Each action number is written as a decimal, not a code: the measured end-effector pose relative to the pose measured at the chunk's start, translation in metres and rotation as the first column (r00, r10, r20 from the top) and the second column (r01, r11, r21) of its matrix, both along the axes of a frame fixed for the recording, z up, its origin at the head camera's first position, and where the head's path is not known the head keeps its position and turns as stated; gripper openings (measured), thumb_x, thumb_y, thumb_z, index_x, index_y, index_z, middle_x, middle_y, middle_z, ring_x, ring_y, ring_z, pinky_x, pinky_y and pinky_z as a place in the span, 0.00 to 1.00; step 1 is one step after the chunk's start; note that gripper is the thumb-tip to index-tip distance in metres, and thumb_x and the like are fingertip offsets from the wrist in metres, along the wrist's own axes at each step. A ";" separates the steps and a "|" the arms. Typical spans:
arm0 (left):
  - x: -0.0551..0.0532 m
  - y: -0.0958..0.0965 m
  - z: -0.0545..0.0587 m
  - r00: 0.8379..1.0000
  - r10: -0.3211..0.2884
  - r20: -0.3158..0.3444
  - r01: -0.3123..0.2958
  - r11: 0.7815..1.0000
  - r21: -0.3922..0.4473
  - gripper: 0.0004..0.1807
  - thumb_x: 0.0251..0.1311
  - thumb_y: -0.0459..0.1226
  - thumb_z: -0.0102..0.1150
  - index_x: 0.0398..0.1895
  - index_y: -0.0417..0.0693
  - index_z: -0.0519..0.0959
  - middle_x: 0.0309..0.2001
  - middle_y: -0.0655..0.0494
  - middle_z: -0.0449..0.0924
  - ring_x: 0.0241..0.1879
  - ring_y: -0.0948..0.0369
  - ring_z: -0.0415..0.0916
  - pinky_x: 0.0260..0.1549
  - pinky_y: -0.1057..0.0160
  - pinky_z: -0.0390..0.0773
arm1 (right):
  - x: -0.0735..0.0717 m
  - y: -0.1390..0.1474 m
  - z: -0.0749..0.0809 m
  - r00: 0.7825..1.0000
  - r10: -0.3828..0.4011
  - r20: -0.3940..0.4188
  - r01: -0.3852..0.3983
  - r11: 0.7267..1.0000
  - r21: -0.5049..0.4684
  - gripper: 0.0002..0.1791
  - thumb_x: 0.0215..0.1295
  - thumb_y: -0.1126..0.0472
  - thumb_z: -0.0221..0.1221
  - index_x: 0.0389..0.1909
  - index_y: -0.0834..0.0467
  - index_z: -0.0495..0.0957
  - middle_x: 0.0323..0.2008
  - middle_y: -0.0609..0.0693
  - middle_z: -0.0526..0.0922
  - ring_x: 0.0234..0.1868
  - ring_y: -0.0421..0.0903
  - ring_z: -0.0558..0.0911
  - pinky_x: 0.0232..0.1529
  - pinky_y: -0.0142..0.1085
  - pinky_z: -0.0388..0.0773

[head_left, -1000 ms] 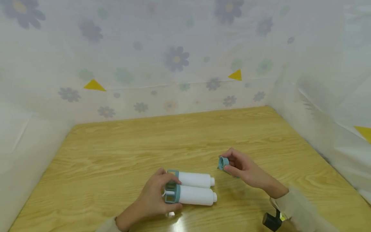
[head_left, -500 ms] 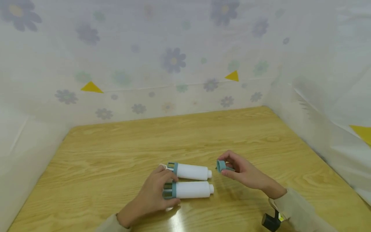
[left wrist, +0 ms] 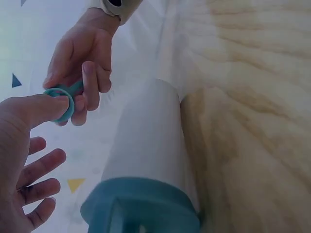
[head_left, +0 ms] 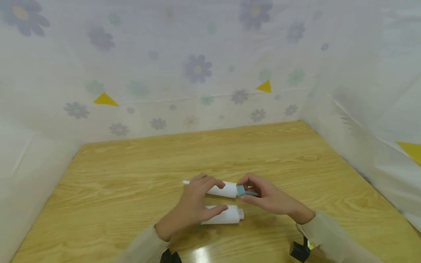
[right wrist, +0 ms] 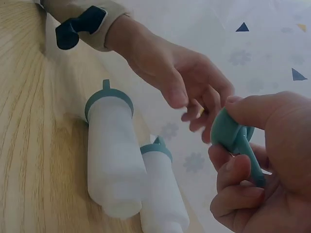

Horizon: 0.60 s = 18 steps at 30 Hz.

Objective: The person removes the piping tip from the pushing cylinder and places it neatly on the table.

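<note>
Two white bottles lie side by side on the table, the far one and the near one, necks to the right. Each has a teal collar at its other end; the near bottle's collar shows in the right wrist view. Over them is my left hand, thumb and fingers spread, with nothing gripped. My right hand pinches a teal ring-shaped piece with a stem. It overlaps the far bottle's neck in the head view, but the right wrist view shows it raised apart from both bottles.
The wood-grain table is enclosed by pale flowered sheeting at the back and sides. A black wrist device hangs under the right sleeve, and another shows near the left sleeve.
My left hand has released the bottles' teal ends and moved right, above the bottles. My right hand has carried the teal ring piece slightly left. Earlier, the bottles shifted and spread apart.
</note>
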State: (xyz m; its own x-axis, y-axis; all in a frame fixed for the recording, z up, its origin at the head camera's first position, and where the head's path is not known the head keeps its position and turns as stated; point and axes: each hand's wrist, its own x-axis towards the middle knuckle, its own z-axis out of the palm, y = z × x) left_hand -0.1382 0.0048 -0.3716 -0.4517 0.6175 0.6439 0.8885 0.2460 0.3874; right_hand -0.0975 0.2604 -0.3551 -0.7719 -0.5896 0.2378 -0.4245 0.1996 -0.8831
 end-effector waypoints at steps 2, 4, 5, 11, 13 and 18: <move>-0.003 0.010 0.004 1.000 -0.022 -0.017 0.022 1.000 0.019 0.25 0.44 0.44 0.76 0.45 0.47 0.79 0.41 0.58 0.82 0.39 0.60 0.74 0.40 0.65 0.74 | -0.001 -0.006 0.003 1.000 0.002 -0.003 -0.002 1.000 -0.001 0.11 0.70 0.69 0.52 0.50 0.68 0.67 0.42 0.63 0.74 0.38 0.43 0.80 0.36 0.34 0.80; -0.005 0.016 0.005 0.999 -0.037 -0.012 0.038 0.999 0.038 0.23 0.45 0.44 0.76 0.44 0.47 0.79 0.41 0.58 0.82 0.39 0.59 0.75 0.40 0.66 0.75 | -0.001 -0.010 0.005 1.000 0.009 -0.011 -0.009 1.000 -0.011 0.11 0.70 0.70 0.52 0.50 0.68 0.67 0.40 0.60 0.75 0.35 0.43 0.78 0.35 0.34 0.80; -0.006 0.018 0.005 0.999 -0.045 -0.007 0.045 0.998 0.049 0.22 0.46 0.44 0.75 0.44 0.47 0.79 0.41 0.58 0.82 0.40 0.60 0.75 0.40 0.66 0.75 | -0.001 -0.012 0.006 1.000 0.012 -0.018 -0.012 1.000 -0.015 0.11 0.70 0.70 0.51 0.50 0.69 0.67 0.39 0.60 0.75 0.34 0.42 0.78 0.34 0.34 0.79; -0.004 0.022 0.006 0.992 -0.091 0.082 0.083 0.992 0.098 0.19 0.50 0.41 0.73 0.44 0.48 0.80 0.41 0.57 0.82 0.40 0.63 0.73 0.38 0.67 0.76 | 0.000 -0.019 0.008 1.000 0.016 0.007 -0.015 0.997 -0.079 0.10 0.71 0.70 0.50 0.48 0.71 0.66 0.40 0.55 0.75 0.33 0.36 0.75 0.32 0.33 0.78; -0.004 0.021 0.006 0.989 -0.110 0.095 0.098 0.987 0.124 0.20 0.50 0.41 0.73 0.45 0.47 0.79 0.42 0.56 0.82 0.39 0.63 0.73 0.36 0.66 0.77 | 0.001 -0.022 0.010 0.999 0.015 0.029 -0.012 0.995 -0.101 0.09 0.71 0.70 0.50 0.47 0.71 0.66 0.38 0.52 0.73 0.30 0.35 0.72 0.30 0.32 0.76; -0.004 0.021 0.006 0.987 -0.135 0.084 0.117 0.973 0.198 0.19 0.50 0.39 0.73 0.45 0.47 0.79 0.41 0.56 0.81 0.35 0.59 0.75 0.33 0.68 0.76 | 0.000 -0.026 0.014 0.997 -0.014 0.080 0.020 0.997 -0.077 0.08 0.72 0.67 0.51 0.45 0.69 0.66 0.33 0.50 0.72 0.23 0.35 0.65 0.23 0.32 0.68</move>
